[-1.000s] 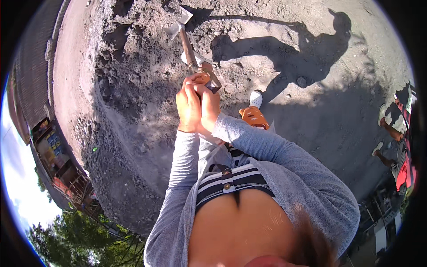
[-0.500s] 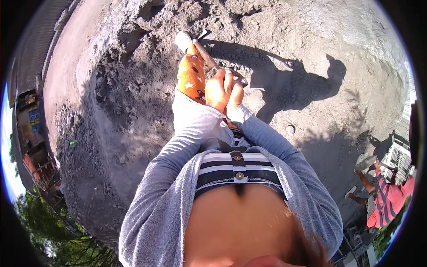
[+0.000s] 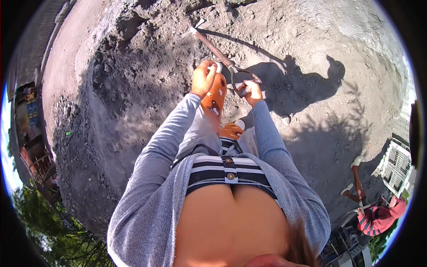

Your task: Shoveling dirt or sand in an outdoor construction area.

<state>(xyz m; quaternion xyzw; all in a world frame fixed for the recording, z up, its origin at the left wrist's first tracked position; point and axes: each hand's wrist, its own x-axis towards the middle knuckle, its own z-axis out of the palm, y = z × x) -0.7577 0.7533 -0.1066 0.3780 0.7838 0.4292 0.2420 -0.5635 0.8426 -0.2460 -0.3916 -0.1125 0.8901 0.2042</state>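
A long-handled shovel [image 3: 212, 47] slants from the dirt ahead toward my right side. Its brown shaft ends in a forked, D-shaped handle. My right hand [image 3: 252, 92] is closed around the end of that handle. To the left of the shaft, apart from it, is my left hand [image 3: 204, 81], its fingers loosely bent with nothing visible in them. Beside that hand my leg shows an orange patterned sock [image 3: 215, 101] and a pale shoe, partly hidden. The shovel's far metal end [image 3: 200, 23] touches the loose soil and shows only in part.
Rough, crumbly soil [image 3: 147, 71] rises ahead and left. A stone [image 3: 285, 119] lies right of my legs. At the far right, a person in a red striped top [image 3: 378, 218] bends near a white crate [image 3: 397, 164]. Low structures [image 3: 32, 129] stand far left.
My left hand has come off the shovel and moved left and forward. My right hand has moved right with the handle. The person at the right has bent lower, farther from the crate.
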